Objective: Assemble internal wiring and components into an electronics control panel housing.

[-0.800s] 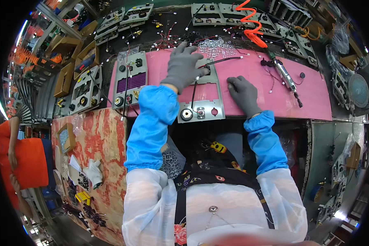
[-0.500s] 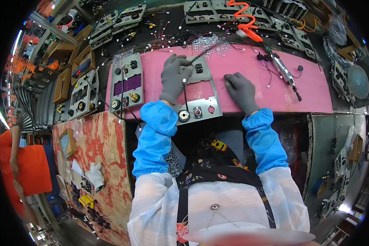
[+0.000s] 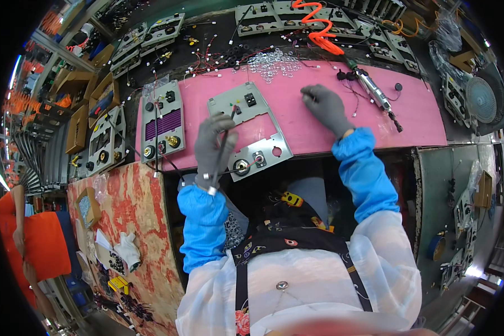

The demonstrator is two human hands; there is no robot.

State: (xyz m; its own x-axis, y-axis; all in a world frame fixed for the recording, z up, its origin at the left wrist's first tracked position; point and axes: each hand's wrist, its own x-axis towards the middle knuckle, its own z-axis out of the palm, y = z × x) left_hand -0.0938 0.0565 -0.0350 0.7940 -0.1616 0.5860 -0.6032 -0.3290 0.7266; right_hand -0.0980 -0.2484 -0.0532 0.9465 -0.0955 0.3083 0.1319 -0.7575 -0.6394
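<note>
Left grip [image 3: 210,148]: my gloved fingers are curled round a black cable, just beside the near left part of the grey panel.
Black cable [image 3: 223,148]: it slants across my fingers, its upper end over the panel, its lower end by my left cuff; blur hides exactly how my fingertips press it.
White plug [image 3: 211,191]: it sits on the cable's lower end, over my blue sleeve [image 3: 203,227].
Right grip [image 3: 326,109]: my fingers are half bent above the pink mat, with nothing visible in them; I cannot tell whether the tips meet.
Grey panel [image 3: 218,103]: it lies tilted on the pink mat [image 3: 319,134] between my two hands, its near left corner jutting past the mat's edge.
Panel parts: a black switch [image 3: 250,99] is set in the far end; a round black socket [image 3: 241,167] and a small red-and-black fitting [image 3: 259,159] sit in the near end, beside a bare round hole.
Second panel [image 3: 160,93]: it lies to my left, with purple ribbing [image 3: 163,127] in its opening and a brass fitting [image 3: 173,141] near its lower corner.
Power driver [image 3: 371,89]: it lies on the mat beyond my right hand, joined to a coiled orange hose [image 3: 322,39].
Clear rings [image 3: 270,64]: they are scattered along the mat's far edge, near tangled red wires [image 3: 207,59].
Wooden tabletop [image 3: 151,224]: its red paint is worn, and a white glove [image 3: 127,250] lies on it.
</note>
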